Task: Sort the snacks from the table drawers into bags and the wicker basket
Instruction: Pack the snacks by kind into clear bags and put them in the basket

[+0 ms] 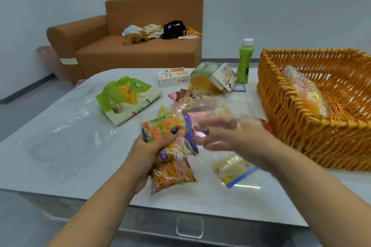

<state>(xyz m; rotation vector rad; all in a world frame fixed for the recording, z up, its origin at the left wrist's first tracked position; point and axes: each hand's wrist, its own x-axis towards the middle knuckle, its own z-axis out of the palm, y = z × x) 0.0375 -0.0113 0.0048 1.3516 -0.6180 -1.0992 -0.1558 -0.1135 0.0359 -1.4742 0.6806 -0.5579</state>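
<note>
My left hand [154, 146] grips a bundle of colourful snack packets [170, 158] above the table's front middle. Blurred by motion, my right hand [224, 136] sits inside the mouth of a clear plastic bag [202, 106], its fingers stretched toward the packets. On the right of the table stands the wicker basket [301, 124], and a filled clear bag [307, 92] lies inside it. A small zip bag of yellow snacks [232, 168] lies on the table below my right hand. More small snack packets [186, 94] are piled behind my hands.
On the white table [60, 166] lie flat clear bags [66, 126] at the left, a big green snack pouch [124, 98], a white box [173, 76], a tipped tub [202, 78] and a green bottle [245, 62]. A drawer handle [189, 226] shows in front. A brown sofa [130, 46] stands behind.
</note>
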